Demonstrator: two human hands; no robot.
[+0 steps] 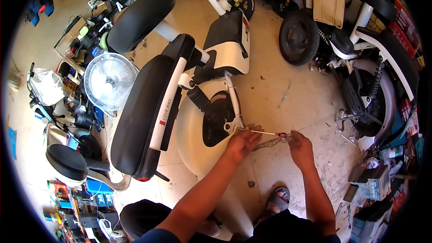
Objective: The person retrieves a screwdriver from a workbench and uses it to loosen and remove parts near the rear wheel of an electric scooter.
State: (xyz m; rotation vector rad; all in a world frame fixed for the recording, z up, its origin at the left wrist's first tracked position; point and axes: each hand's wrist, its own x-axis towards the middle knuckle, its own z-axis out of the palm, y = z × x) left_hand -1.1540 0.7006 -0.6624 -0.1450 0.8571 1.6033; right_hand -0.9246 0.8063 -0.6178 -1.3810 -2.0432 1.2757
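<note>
In front of me stands a white electric scooter [189, 123] with a black seat, its wheel hub [218, 119] facing me. My left hand [244, 143] is beside the axle end, palm partly turned up and fingers curled; what they grip is hidden. My right hand [300, 147] is closed round the end of a screwdriver [267, 132] with a red and dark handle. Its thin shaft runs left, past my left fingers, to the axle area. A grey, chain-like strand [269, 143] stretches between both hands, below the shaft.
On the left, a standing fan [110, 82] is close to the scooter, with a crowded row of tools and parts behind it. A loose tyred wheel [299, 38] and another scooter [366, 90] stand at right. Boxes [375, 182] line the right side near me.
</note>
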